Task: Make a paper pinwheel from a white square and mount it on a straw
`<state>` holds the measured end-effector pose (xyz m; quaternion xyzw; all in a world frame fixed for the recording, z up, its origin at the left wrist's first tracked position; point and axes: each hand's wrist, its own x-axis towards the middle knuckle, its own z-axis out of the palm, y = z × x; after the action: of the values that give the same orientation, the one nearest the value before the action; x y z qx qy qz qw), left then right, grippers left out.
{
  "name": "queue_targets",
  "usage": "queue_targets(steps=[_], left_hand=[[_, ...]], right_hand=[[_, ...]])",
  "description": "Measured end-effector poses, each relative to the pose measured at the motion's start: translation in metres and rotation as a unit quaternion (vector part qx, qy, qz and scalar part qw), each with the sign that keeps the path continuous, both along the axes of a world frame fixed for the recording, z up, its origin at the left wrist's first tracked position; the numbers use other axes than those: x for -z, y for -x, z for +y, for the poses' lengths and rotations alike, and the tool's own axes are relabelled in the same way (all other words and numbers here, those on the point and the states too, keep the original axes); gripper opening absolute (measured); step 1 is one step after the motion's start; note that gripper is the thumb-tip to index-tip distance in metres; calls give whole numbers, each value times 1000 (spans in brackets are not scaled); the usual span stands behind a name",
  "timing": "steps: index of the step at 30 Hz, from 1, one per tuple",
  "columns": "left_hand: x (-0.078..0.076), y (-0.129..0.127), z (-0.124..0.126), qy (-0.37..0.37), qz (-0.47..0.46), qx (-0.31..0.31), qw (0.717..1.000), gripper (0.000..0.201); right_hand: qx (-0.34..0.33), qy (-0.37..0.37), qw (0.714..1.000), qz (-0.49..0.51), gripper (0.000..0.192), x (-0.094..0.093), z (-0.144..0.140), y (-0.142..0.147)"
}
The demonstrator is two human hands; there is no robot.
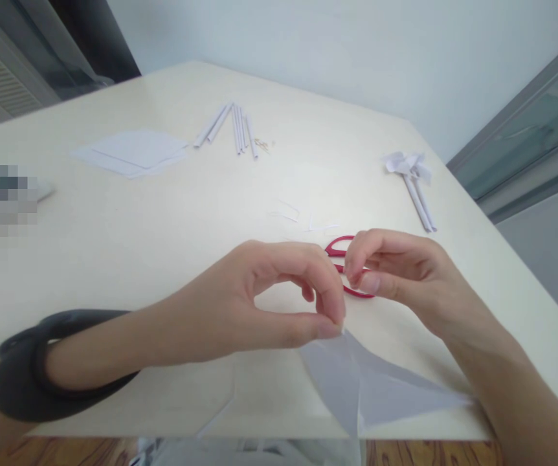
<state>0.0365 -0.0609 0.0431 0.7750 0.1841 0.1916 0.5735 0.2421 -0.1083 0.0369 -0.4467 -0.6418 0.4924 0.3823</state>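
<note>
My left hand (279,298), with a dark band (41,382) on its wrist, pinches the tip of a folded, cut piece of white paper (337,375) between thumb and forefinger. The paper spreads below the fingertips, over the table's front edge. Just to the right is my right hand (395,265), its fingers curled and its thumb and forefinger brought close together. Anything between those fingertips is too small or hidden to make out. Red-handled scissors (342,252) lie on the table behind both hands, partly covered by the right one.
On the white table (138,239) lie stacked paper sheets (138,152), several rolled paper sticks (237,129), small gold-coloured pieces (262,145) and thin paper scraps (286,210). Paper pinwheels (412,171) on sticks rest at the right. A paper strip (215,417) lies near the front edge.
</note>
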Motion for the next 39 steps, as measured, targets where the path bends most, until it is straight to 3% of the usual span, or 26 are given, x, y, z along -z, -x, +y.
queue_targets(steps=[4,12,20,29,39], left_hand=[[0,0,0,-17,-2,19,1000,10],[5,-2,1,-13,1,-16,1000,11],[12,-2,2,-15,-39,-25,999,10],[17,-3,-4,-125,-101,-62,985,9],[16,-2,-8,-165,-133,-70,975,12]], right_hand=[[-6,-19,1000,6,5,4,-4,5],[-11,-123,992,-8,11,5,-12,12],[-10,-153,988,5,14,10,-12,12],[-6,-208,978,31,20,17,-12,14],[15,-311,950,7,17,17,-10,17]])
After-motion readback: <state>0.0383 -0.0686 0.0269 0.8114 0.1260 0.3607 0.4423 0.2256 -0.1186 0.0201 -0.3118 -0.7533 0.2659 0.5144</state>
